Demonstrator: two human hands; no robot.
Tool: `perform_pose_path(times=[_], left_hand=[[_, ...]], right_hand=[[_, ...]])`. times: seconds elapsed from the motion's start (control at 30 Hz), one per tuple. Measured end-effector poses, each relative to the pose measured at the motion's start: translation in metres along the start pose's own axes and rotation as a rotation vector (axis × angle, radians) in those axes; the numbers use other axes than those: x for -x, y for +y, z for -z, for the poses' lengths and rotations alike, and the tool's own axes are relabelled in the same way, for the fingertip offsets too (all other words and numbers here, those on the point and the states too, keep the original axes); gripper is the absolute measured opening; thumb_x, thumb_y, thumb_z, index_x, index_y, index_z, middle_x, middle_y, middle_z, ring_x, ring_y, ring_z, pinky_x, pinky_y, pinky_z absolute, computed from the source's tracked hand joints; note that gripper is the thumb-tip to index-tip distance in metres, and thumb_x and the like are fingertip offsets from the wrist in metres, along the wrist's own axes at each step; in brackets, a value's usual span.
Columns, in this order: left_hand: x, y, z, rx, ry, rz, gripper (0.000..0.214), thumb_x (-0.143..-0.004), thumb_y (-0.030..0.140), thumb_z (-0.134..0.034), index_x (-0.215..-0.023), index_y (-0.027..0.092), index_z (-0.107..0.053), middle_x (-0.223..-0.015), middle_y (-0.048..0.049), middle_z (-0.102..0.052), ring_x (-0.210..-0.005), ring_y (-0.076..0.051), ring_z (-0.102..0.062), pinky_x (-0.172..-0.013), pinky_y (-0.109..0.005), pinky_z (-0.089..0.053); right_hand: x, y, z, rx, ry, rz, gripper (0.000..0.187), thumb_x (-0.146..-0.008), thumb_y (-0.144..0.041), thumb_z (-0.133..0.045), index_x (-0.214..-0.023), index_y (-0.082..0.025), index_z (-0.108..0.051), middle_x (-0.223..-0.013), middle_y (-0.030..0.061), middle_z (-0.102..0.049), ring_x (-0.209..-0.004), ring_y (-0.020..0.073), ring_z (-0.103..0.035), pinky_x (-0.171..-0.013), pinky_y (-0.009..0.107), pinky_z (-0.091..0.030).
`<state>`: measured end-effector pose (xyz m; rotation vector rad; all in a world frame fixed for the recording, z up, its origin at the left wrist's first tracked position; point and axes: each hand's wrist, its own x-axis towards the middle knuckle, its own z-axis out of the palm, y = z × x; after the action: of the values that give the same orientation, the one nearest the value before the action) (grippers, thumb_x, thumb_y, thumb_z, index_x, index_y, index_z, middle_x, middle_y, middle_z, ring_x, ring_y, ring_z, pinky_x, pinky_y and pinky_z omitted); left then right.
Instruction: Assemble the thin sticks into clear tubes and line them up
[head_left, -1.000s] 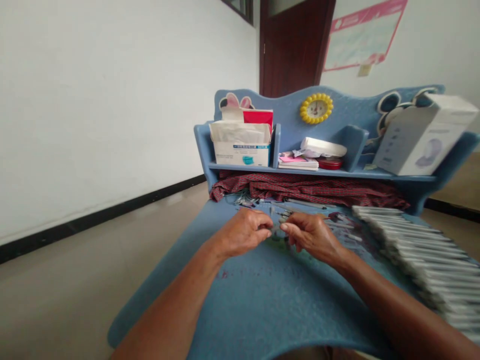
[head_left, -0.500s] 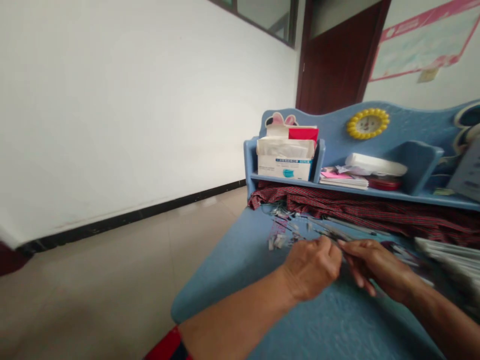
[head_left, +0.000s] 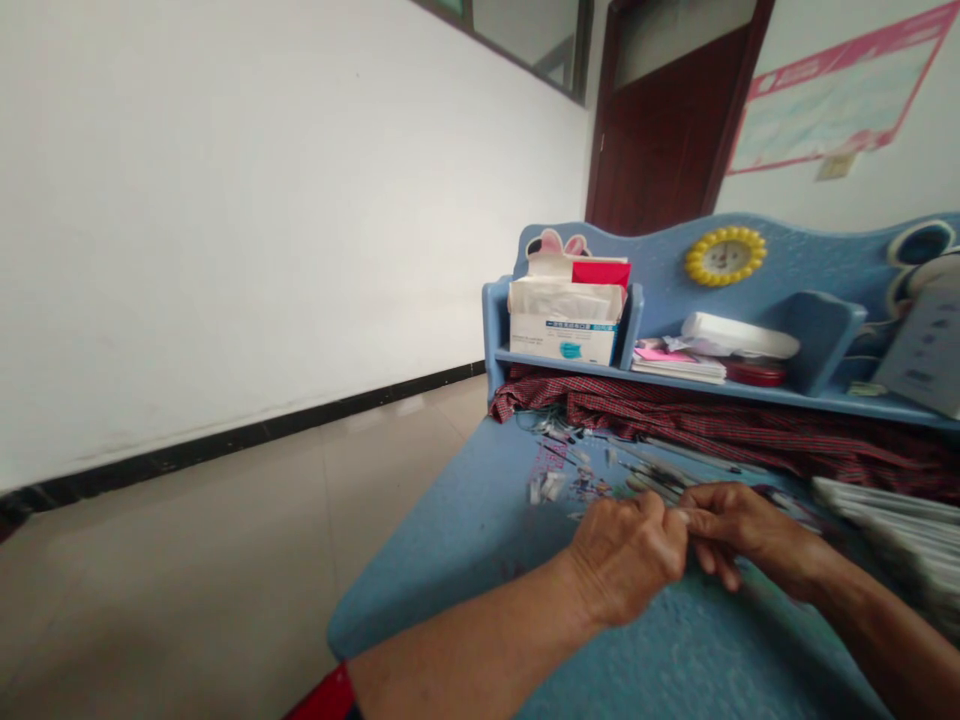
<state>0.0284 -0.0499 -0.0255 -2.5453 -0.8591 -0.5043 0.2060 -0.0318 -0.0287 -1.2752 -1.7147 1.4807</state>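
Over the bench (head_left: 465,535), a small piece (head_left: 681,515) is pinched steady between closed fingers of left hand (head_left: 628,555) and right hand (head_left: 739,530).

Two hands are counted over one blue worktop (head_left: 465,540): one left hand (head_left: 626,555) and one right hand (head_left: 739,530), each grip pinched at the fingertips. Small thin parts (head_left: 600,470) are scattered beyond them, too many and too blurred to be numbered. One stack of pale strips (head_left: 892,530) is seen at the right edge, its pieces uncountable. One checked cloth (head_left: 750,425) is laid under one shelf (head_left: 495,325). Three boxes are made out there: one white carton (head_left: 562,325), one red box (head_left: 600,272) and one grey box (head_left: 926,350). One yellow clock (head_left: 724,256), one red tin (head_left: 754,372), one door (head_left: 660,130) and one poster (head_left: 832,100) are also counted.
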Motion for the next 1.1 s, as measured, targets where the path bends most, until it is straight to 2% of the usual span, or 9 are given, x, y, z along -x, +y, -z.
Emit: perform_pose_path(times=[0.27,0.37,0.43,0.5,0.57,0.63,0.7,0.83,1.1], left_hand=[[-0.003,-0.002,0.003,0.051,-0.042,0.022,0.017,-0.082,0.014,-0.039,-0.089,0.013,-0.054,-0.072,-0.0054,-0.058,-0.057,-0.017,-0.058,-0.046,-0.026,-0.044],[-0.004,-0.027,0.015,0.209,0.035,0.168,0.024,-0.080,0.036,-0.048,-0.090,0.015,-0.057,-0.081,-0.0059,-0.061,-0.070,-0.017,-0.059,-0.059,-0.026,-0.046],[-0.002,-0.054,0.025,0.251,0.079,0.367,0.022,-0.081,0.033,-0.047,-0.082,0.015,-0.059,-0.079,-0.0064,-0.062,-0.073,-0.016,-0.058,-0.065,-0.025,-0.044],[0.004,-0.083,0.032,0.231,-0.039,0.525,0.023,-0.080,0.030,-0.046,-0.070,0.016,-0.061,-0.067,-0.0050,-0.061,-0.064,-0.016,-0.057,-0.061,-0.026,-0.041],[0.010,-0.106,0.034,0.195,-0.300,0.632,0.020,-0.071,0.028,-0.053,-0.057,0.016,-0.060,-0.056,-0.0045,-0.058,-0.055,-0.017,-0.055,-0.054,-0.026,-0.038],[0.015,-0.117,0.031,0.196,-0.507,0.686,0.019,-0.064,0.027,-0.059,-0.048,0.016,-0.057,-0.049,-0.0040,-0.055,-0.050,-0.017,-0.053,-0.049,-0.026,-0.036],[0.016,-0.118,0.026,0.229,-0.610,0.723,0.023,-0.060,0.026,-0.061,-0.041,0.016,-0.052,-0.040,-0.0024,-0.050,-0.044,-0.016,-0.050,-0.046,-0.025,-0.035],[0.012,-0.109,0.015,0.319,-0.697,0.791,0.026,-0.055,0.022,-0.063,-0.035,0.018,-0.047,-0.029,0.0007,-0.041,-0.039,-0.015,-0.048,-0.048,-0.024,-0.038],[0.018,-0.115,0.008,0.428,-0.675,0.800,0.017,-0.050,0.004,-0.054,-0.043,0.017,-0.047,-0.031,0.0059,-0.040,-0.036,-0.012,-0.047,-0.043,-0.020,-0.034]], right_hand=[[-0.004,0.010,0.002,0.037,0.032,-0.004,0.040,-0.072,-0.054,-0.053,-0.061,-0.016,-0.048,-0.041,-0.0009,-0.055,-0.026,0.0085,-0.044,-0.030,0.018,-0.027],[-0.006,0.009,0.005,-0.020,0.096,0.044,0.039,-0.073,-0.053,-0.054,-0.061,-0.016,-0.048,-0.044,-0.0009,-0.057,-0.029,0.0085,-0.046,-0.032,0.019,-0.030],[-0.007,0.008,0.008,-0.076,0.157,0.066,0.038,-0.073,-0.052,-0.055,-0.061,-0.017,-0.047,-0.046,-0.0011,-0.058,-0.031,0.0087,-0.048,-0.033,0.019,-0.031],[-0.010,0.009,0.011,-0.128,0.210,0.080,0.036,-0.071,-0.050,-0.057,-0.061,-0.017,-0.047,-0.048,-0.0013,-0.058,-0.032,0.0090,-0.049,-0.034,0.019,-0.032],[-0.011,0.011,0.013,-0.166,0.244,0.091,0.035,-0.070,-0.048,-0.060,-0.063,-0.017,-0.047,-0.049,-0.0012,-0.058,-0.033,0.0093,-0.050,-0.034,0.020,-0.032],[-0.012,0.013,0.015,-0.192,0.260,0.097,0.033,-0.069,-0.046,-0.062,-0.065,-0.017,-0.048,-0.050,-0.0009,-0.059,-0.034,0.0095,-0.050,-0.035,0.020,-0.033],[-0.013,0.014,0.016,-0.205,0.268,0.100,0.032,-0.068,-0.045,-0.063,-0.065,-0.016,-0.048,-0.050,-0.0006,-0.059,-0.035,0.0096,-0.050,-0.036,0.020,-0.034],[-0.013,0.013,0.015,-0.224,0.261,0.102,0.032,-0.065,-0.043,-0.066,-0.066,-0.016,-0.048,-0.052,0.0000,-0.060,-0.036,0.0098,-0.051,-0.037,0.020,-0.036],[-0.014,0.013,0.010,-0.229,0.228,0.105,0.032,-0.064,-0.042,-0.067,-0.068,-0.016,-0.048,-0.053,0.0002,-0.061,-0.037,0.0107,-0.053,-0.035,0.019,-0.035]])
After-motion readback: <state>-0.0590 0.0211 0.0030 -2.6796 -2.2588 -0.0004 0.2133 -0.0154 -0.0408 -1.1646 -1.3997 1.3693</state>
